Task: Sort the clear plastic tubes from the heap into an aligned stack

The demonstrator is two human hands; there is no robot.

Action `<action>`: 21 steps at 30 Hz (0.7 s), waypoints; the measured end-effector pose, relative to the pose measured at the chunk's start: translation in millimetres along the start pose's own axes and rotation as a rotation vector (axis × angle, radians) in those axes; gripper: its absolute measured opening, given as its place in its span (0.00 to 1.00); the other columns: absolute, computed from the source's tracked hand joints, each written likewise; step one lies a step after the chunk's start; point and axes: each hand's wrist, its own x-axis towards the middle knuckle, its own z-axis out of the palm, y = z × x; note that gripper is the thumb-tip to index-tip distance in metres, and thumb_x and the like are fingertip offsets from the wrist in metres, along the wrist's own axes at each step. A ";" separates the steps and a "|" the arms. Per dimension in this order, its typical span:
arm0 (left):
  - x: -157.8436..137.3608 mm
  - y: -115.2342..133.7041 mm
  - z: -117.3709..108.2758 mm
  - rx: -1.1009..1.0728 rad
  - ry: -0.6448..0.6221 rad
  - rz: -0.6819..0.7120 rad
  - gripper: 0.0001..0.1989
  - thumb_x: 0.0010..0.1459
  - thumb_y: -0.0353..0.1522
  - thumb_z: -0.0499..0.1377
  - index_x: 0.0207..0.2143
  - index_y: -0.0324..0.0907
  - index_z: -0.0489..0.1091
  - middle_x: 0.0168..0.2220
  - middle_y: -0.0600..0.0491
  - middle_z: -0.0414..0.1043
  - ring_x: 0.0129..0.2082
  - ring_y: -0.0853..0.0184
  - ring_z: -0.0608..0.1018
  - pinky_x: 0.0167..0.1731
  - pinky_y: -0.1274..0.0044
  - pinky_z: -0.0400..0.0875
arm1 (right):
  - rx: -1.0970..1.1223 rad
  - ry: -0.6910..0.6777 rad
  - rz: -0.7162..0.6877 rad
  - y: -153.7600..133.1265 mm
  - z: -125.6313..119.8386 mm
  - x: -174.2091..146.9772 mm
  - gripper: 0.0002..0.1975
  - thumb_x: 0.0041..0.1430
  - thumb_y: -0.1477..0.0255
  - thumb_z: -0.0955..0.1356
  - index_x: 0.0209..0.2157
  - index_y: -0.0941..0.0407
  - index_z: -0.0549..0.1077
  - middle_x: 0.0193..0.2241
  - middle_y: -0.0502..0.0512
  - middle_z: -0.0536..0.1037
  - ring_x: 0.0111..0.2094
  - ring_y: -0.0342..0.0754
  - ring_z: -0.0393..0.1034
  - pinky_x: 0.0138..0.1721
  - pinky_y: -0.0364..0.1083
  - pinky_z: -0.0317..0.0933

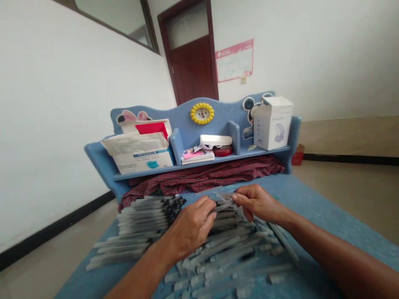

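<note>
My left hand (195, 220) is closed, its fingers wrapped round one end of a translucent pen barrel (223, 206). The other end reaches the pinched thumb and forefinger of my right hand (257, 202). Both hands hover over the desk, above loose pen parts. Left of my left hand lies a stacked pile of frosted pens (140, 220), their black ends pointing right. Below and between my hands, many scattered translucent barrels and caps (218, 257) spread toward me. Fine detail at the fingertips is blurred.
A blue desk (324, 207) carries a shelf with a mask box (146, 160), a white carton (274, 124), a red round tin (222, 150) and a yellow-rimmed clock (202, 113). Red checked cloth (202, 176) lies bunched beneath the shelf. Thin rods (285, 243) lie by my right forearm.
</note>
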 end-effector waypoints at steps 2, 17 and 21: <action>-3.3 -1.3 6.7 -0.010 0.029 0.011 0.06 0.62 0.28 0.46 0.34 0.40 0.61 0.33 0.50 0.65 0.34 0.66 0.69 0.34 0.77 0.62 | 0.037 -0.031 0.019 1.3 -1.5 0.7 0.18 0.57 0.58 0.62 0.22 0.57 0.63 0.09 0.44 0.64 0.11 0.38 0.56 0.15 0.37 0.47; -22.3 -9.0 23.1 -0.033 0.120 0.028 0.07 0.63 0.27 0.46 0.38 0.40 0.62 0.33 0.51 0.65 0.34 0.66 0.70 0.34 0.76 0.66 | 0.163 -0.105 0.006 5.3 0.4 1.8 0.15 0.52 0.60 0.68 0.29 0.58 0.66 0.14 0.47 0.72 0.14 0.38 0.59 0.16 0.37 0.50; -23.2 -9.4 23.9 -0.037 0.128 0.029 0.07 0.63 0.27 0.46 0.39 0.40 0.62 0.34 0.50 0.65 0.35 0.66 0.71 0.36 0.75 0.66 | 0.011 -0.096 -0.037 9.1 2.3 1.9 0.19 0.60 0.58 0.61 0.23 0.58 0.66 0.09 0.45 0.66 0.12 0.37 0.58 0.16 0.38 0.48</action>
